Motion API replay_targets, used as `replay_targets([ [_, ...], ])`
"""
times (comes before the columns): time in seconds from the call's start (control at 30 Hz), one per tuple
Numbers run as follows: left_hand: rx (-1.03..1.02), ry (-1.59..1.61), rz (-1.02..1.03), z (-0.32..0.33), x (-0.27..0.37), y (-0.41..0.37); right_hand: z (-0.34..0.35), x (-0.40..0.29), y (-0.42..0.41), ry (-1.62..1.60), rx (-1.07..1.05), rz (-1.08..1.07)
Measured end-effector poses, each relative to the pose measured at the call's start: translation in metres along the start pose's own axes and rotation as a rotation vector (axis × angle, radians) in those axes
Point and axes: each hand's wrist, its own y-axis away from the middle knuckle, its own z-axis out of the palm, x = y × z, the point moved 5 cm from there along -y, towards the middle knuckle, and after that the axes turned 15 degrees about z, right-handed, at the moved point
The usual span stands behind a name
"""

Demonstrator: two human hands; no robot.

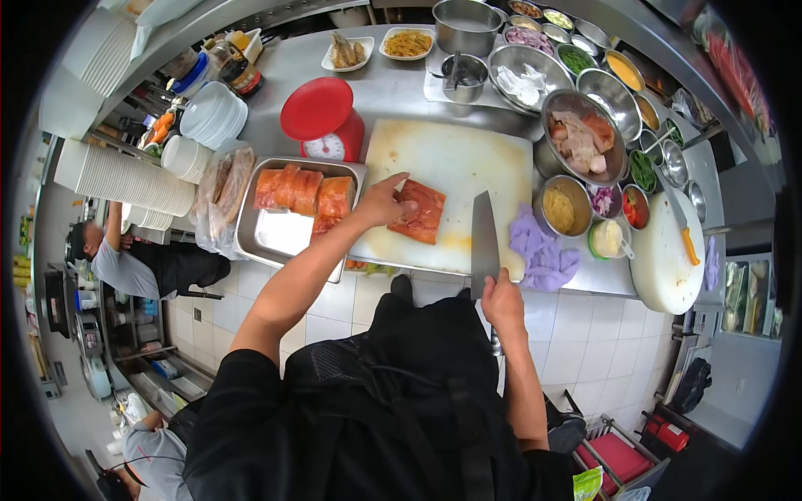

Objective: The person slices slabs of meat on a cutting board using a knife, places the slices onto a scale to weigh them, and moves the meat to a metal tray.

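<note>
On the white cutting board lies a flat, reddish-orange slab of meat. My left hand reaches over the slab's left edge, fingers apart, with the thumb resting on its surface. In my right hand is a large knife, gripped by its handle. Its wide blade points away from me over the board's right part, apart from the meat. Left of the board, a steel tray holds several thick rolled pieces of similar meat; my left forearm hides part of them.
A red kitchen scale stands behind the tray. A purple cloth bunches at the board's right edge. Beyond it are a colander of raw meat, several ingredient bowls, and a round white board carrying a yellow-handled knife. Two other people are at left.
</note>
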Motion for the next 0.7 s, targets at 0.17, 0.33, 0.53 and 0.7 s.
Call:
replay_targets([
  [0.17, -0.005, 0.506, -0.204, 0.018, -0.021, 0.014, 0.000, -0.002, -0.001, 0.011, 0.000, 0.000],
  [0.33, 0.114, 0.371, -0.111, 0.025, -0.011, 0.022, -0.010, -0.014, 0.002, -0.002, -0.046, 0.000],
  [0.53, 0.203, 0.131, 0.162, 0.023, -0.011, 0.018, -0.031, -0.060, 0.016, 0.022, -0.101, -0.079],
  [0.7, 0.140, 0.141, 0.059, 0.022, -0.002, 0.017, -0.036, -0.093, 0.011, 0.118, -0.218, -0.106],
])
